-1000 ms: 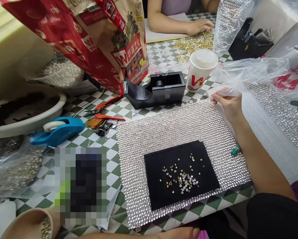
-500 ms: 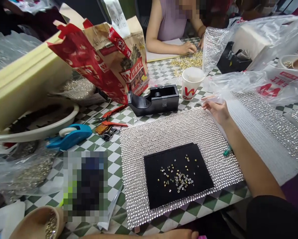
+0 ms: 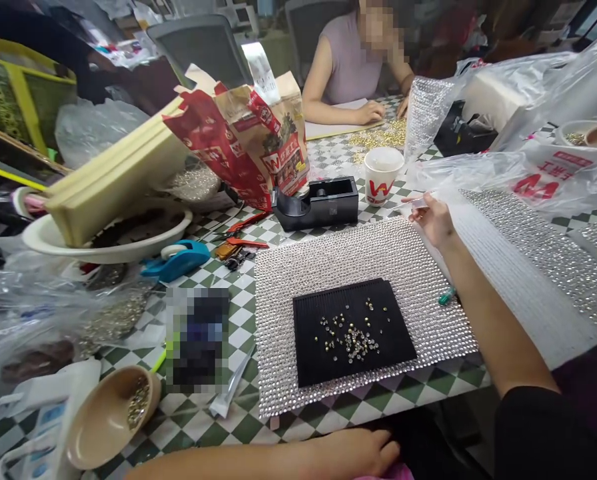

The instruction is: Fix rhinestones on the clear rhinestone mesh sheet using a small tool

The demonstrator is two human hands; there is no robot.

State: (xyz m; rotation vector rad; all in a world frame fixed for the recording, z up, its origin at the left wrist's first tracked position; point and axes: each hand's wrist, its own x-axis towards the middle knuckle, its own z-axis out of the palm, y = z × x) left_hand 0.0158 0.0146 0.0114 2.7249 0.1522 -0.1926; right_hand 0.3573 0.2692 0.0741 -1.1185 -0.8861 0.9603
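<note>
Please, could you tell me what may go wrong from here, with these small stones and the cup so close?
The small stones lie loose on the black tray, so a bump could scatter some.
The cup stands just beyond the right hand; a careless reach might tip it.
The tan bowl, with stones inside, is near the left forearm and might get nudged.

The right hand (image 3: 434,222) pinches a small clear plastic piece (image 3: 418,203) — one o'clock of the silver, glittery rectangular mat (image 3: 328,263); the left hand (image 3: 366,453) lies at six.
</note>
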